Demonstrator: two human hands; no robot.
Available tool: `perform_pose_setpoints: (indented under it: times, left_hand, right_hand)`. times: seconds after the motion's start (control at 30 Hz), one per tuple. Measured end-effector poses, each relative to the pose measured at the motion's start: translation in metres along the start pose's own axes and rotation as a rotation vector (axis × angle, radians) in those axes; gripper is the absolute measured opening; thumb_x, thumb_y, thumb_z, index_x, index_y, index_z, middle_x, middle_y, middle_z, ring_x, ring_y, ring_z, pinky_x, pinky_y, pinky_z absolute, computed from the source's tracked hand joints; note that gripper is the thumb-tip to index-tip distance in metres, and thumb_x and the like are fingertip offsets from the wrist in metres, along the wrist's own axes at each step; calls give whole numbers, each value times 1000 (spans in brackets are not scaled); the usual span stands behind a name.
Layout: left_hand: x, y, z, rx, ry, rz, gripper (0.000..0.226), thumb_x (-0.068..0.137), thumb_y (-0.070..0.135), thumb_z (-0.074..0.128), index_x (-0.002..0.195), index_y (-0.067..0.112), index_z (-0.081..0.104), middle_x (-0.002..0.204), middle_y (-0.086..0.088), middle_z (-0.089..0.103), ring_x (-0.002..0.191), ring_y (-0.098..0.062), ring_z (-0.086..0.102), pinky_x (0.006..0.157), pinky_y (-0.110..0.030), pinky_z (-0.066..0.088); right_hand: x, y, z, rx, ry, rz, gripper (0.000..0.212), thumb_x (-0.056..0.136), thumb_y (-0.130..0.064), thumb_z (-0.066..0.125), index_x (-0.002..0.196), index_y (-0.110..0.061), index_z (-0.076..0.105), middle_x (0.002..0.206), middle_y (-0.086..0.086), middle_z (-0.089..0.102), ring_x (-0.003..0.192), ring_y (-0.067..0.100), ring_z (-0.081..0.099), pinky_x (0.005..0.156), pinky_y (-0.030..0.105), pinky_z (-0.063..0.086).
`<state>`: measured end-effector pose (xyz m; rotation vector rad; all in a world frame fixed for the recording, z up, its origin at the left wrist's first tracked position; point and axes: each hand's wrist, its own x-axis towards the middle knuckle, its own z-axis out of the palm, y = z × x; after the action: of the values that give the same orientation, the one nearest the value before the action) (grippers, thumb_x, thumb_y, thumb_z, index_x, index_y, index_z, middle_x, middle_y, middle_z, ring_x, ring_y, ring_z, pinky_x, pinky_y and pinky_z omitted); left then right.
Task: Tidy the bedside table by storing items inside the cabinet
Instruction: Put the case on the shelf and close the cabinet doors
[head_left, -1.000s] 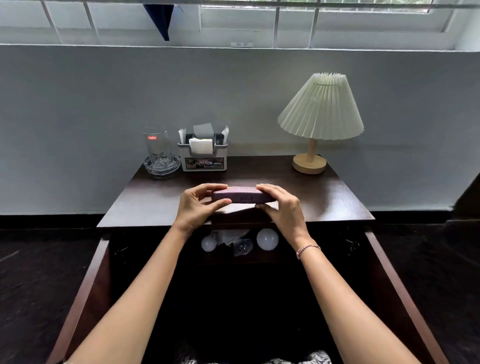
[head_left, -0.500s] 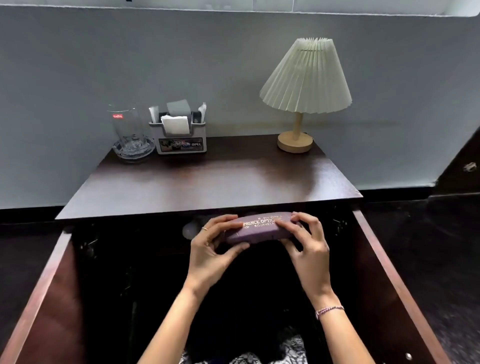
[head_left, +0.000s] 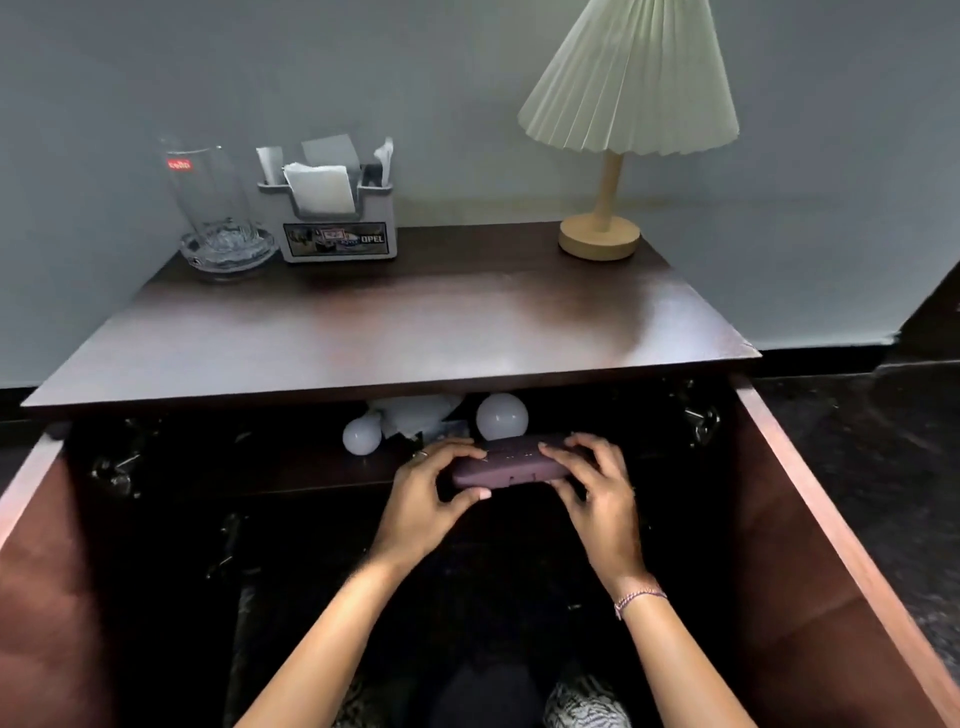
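while pinching purple case (head_left: 511, 465) at both ends with left hand (head_left: 423, 499) and right hand (head_left: 597, 493), hovers at cabinet shelf (head_left: 291, 467) beside bulbs (head_left: 502, 415); leaves glass (head_left: 213, 197) and napkin holder (head_left: 337, 228) apparently yet to store.

The lamp shade (head_left: 631, 78) loses its top to the upper edge, and both open cabinet doors, the left door (head_left: 36, 571) and the right door (head_left: 810, 571), run out of the picture at the sides and bottom. Under the table top (head_left: 389, 332) the cabinet's inside is too dark to make out, and a pale crumpled thing (head_left: 415, 415) between the left bulb (head_left: 360, 435) and the right bulb (head_left: 502, 415) is half hidden by the top's near edge. The left hand (head_left: 421, 506) and right hand (head_left: 597, 499) cover both ends of the purple case (head_left: 511, 465) — and the red mark on the glass (head_left: 213, 192) is too blurred to read.
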<state>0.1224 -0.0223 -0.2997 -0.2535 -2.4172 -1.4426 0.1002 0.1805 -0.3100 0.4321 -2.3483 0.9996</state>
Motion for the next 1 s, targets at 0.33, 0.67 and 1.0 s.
perform_pose_setpoints:
  times: [0.33, 0.67, 1.0]
  left_hand:
    - [11, -31, 16, 293, 54, 46, 37, 72, 15, 78, 105, 20, 61, 122, 3, 61, 113, -13, 57, 93, -19, 41]
    - [-21, -21, 39, 792, 86, 241, 62, 88, 40, 51, 140, 10, 37, 155, -10, 25, 146, -20, 14, 118, -39, 18]
    - [-18, -28, 51, 947, -50, 167, 69, 93, 52, 35, 145, 6, 31, 154, -11, 25, 144, -20, 22, 118, -39, 22]
  right_hand:
    - [3, 21, 30, -66, -39, -31, 45, 72, 2, 75, 112, -17, 68, 117, 5, 60, 114, 8, 45, 100, 16, 36]
    - [-12, 16, 34, -180, -133, -141, 51, 95, -37, 42, 140, -12, 40, 151, 7, 32, 143, 18, 19, 117, 37, 16]
    - [-10, 19, 46, -250, -312, -106, 60, 96, -44, 30, 146, -11, 26, 157, 2, 15, 146, 17, 10, 115, 34, 27]
